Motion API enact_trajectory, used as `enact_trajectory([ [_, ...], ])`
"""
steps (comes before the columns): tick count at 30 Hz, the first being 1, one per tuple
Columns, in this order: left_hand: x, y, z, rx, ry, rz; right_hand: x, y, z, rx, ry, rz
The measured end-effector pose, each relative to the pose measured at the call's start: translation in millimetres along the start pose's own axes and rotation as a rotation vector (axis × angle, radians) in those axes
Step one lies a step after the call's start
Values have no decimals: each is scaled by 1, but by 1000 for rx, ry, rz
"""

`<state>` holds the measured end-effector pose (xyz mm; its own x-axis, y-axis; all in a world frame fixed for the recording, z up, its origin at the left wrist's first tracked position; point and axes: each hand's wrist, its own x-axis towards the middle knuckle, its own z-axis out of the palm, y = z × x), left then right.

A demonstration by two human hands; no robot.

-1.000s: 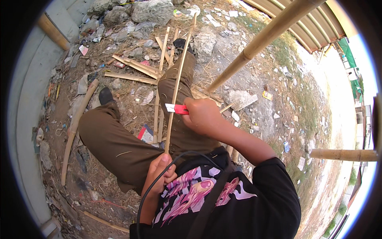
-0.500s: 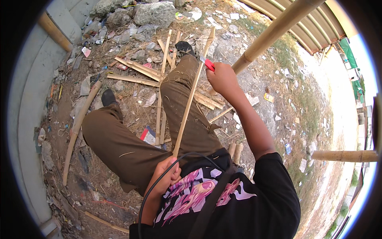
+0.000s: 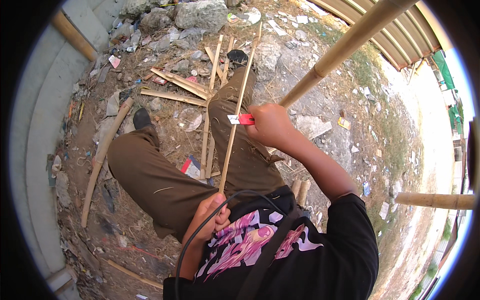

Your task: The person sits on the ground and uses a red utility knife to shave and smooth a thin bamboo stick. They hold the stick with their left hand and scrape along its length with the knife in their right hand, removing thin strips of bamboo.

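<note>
Close to my waist, my left hand [image 3: 212,214] is closed round the near end of a long, thin bamboo strip [image 3: 244,82]. The strip slants away over my right thigh, and its far end reaches beyond my right foot. My right hand [image 3: 271,128] grips a red-handled knife [image 3: 246,119]. Its pale, short blade lies across the strip, about midway along it. My fingers hide most of the handle. Curled shavings lie on my brown trousers [image 3: 155,170].
Several split bamboo pieces [image 3: 183,86] lie beyond my knees. A bamboo pole [image 3: 345,47] slants in at the upper right, and another bamboo length [image 3: 107,155] lies at left. Rocks [image 3: 201,16] and litter cover the far ground. A black cable [image 3: 192,235] loops past my left wrist.
My right hand has drawn the knife nearer along the strip, from close to its far end to about its middle. My left hand keeps its hold at the near end.
</note>
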<state>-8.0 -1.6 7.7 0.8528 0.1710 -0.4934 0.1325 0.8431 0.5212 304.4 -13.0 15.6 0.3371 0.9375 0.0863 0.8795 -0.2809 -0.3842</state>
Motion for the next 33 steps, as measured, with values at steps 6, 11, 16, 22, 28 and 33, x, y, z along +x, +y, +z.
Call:
enact_trajectory([
  [6,-5,-6,3,101,59,-4,87,57,-34,13,-22,466],
  [11,-3,-3,3,44,81,-4,91,52,-27,44,49,381],
  [16,-1,-1,3,6,109,33,24,11,9,154,-84,149],
  [22,2,2,-1,-94,36,60,-86,-65,37,232,-197,-115],
  [28,7,-1,0,23,98,123,-104,-81,41,212,-161,-100],
  [33,4,1,6,97,88,105,-67,-50,38,134,52,62],
])
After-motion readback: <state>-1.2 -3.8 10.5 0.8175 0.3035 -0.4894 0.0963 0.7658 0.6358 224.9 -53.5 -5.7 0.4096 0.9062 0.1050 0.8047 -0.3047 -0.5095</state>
